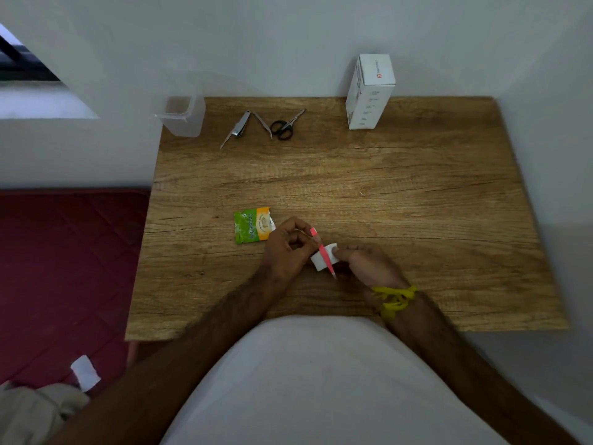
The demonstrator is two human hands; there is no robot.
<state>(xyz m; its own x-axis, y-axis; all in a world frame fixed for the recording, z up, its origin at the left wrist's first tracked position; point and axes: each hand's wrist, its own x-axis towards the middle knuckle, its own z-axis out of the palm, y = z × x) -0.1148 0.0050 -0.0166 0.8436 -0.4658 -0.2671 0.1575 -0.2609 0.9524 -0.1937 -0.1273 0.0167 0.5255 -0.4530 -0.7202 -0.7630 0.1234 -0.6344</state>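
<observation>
1. A clear tub (183,118) stands at the far left corner of the worktop (417,187), well apart from our work.
2. The torn sachet (253,224) lies just beside our left hand (285,248). A careless move of that wrist could push it away.
3. A clipper (239,126) and scissors (284,125) lie at the far edge, out of the way.
4. Our left hand has its fingers curled and pinches the upper end of the pink tool (323,252), which slants over the near middle of the worktop. We judge this grip weak, because it holds one end only. A hard pull from the other hand could drag the tool out.
5. The white pad (319,264) lies against the middle of the tool. If it is moist, as we suppose, the tool may turn slippery.
6. Our right hand (369,264) holds the pad, with the thumb pressing on it. The thin lower tip of the tool points near this palm, so a fast stroke down could prick the skin.
7. A white box (369,91) stands upright at the far right, near the wall.
</observation>
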